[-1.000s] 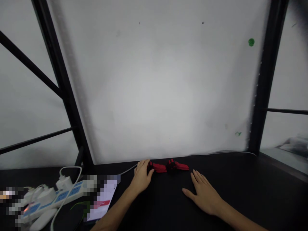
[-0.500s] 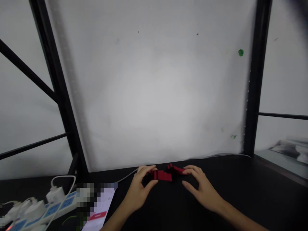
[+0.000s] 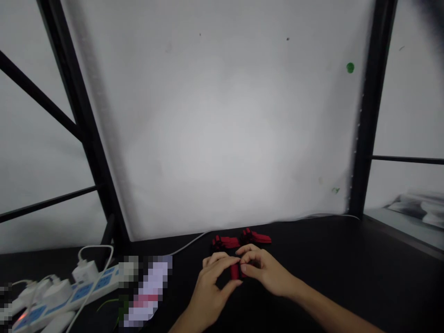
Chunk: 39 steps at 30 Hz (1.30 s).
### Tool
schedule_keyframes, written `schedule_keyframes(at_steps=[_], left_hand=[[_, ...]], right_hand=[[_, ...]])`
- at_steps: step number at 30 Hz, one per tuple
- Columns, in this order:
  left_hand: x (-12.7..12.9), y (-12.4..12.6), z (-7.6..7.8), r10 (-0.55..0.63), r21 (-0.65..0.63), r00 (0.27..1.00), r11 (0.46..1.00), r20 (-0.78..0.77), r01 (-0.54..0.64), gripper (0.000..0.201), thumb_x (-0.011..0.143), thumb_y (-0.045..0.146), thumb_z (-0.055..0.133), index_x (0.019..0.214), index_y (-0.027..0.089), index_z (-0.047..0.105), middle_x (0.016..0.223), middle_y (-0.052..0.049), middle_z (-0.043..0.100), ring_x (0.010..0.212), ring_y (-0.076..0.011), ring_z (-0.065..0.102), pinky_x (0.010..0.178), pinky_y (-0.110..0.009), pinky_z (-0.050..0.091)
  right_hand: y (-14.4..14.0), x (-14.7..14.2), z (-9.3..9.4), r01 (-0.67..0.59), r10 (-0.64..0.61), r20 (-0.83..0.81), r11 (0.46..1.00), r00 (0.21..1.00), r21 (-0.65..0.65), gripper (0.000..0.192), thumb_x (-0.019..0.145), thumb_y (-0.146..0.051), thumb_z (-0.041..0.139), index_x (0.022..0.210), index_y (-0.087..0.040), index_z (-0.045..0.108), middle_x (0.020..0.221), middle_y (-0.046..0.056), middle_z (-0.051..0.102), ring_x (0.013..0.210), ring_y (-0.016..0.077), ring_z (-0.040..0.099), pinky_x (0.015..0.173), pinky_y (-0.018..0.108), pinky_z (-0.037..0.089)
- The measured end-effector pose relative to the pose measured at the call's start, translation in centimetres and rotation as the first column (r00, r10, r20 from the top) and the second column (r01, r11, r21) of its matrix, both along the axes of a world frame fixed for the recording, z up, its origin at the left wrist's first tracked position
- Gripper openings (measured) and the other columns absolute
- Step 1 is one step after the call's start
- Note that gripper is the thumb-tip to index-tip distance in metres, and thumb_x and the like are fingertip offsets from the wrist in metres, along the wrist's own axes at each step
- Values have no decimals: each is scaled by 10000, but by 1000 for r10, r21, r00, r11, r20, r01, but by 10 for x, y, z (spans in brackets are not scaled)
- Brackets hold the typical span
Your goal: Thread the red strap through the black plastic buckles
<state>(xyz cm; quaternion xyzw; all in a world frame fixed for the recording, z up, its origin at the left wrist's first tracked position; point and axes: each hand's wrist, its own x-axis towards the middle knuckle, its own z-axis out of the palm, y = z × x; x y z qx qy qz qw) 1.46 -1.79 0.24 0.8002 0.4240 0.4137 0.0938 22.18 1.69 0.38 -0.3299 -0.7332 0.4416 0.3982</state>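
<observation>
My left hand (image 3: 215,284) pinches a small red strap (image 3: 235,271) with a dark part beside it, low over the black tabletop. On its other side my right hand (image 3: 265,268) closes its thumb and fingers on the same strap, and the fingertips of both hands nearly meet. My fingers hide much of the piece. Just beyond my hands lie two more red straps with black buckle-like parts, a left one (image 3: 229,242) and a right one (image 3: 260,237).
To the left, a white power strip (image 3: 83,291) holds several plugs and cables. Beside it lies a partly pixelated phone-like screen (image 3: 147,291). A thin cable (image 3: 190,242) runs along the white back panel (image 3: 236,138), between black frame posts (image 3: 364,115).
My hands have come together and nearer to me, closing from an open pose onto a red strap. The two straps behind show more fully, and the view has shifted slightly.
</observation>
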Motion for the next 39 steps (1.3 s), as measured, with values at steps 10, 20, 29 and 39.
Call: schedule_keyframes(at_steps=[10,20,29,39], left_hand=[[2,-7,0,-31,52,969,998,-247,46,254,851,128,563,1069,220,654,896,-61,664,838,-224,623,783,-350,517],[8,-5,-2,-70,-134,987,987,148,90,75,877,231,598,878,209,670,766,-12,632,701,-168,587,656,-253,492],[11,-2,-9,-35,-200,865,968,500,154,356,930,427,522,1113,167,682,945,-97,717,861,-230,656,815,-353,532],[5,0,-9,-28,299,999,954,-25,34,133,909,159,522,952,220,632,922,-63,681,926,-234,601,849,-389,446]], right_hand=[[-10,3,2,97,-111,143,990,983,103,166,825,-279,633,708,-178,694,1101,61,596,910,194,593,783,312,456],[-14,2,12,14,-97,200,924,975,382,287,769,-388,753,1018,-246,729,974,49,677,896,219,604,824,339,465],[-11,-18,-14,58,-82,-214,992,973,-114,392,658,-374,818,987,-183,722,814,36,684,727,189,618,698,316,491],[-19,-20,-11,57,-174,-357,947,918,-315,271,621,-327,831,823,-181,724,738,6,659,672,162,560,624,278,444]])
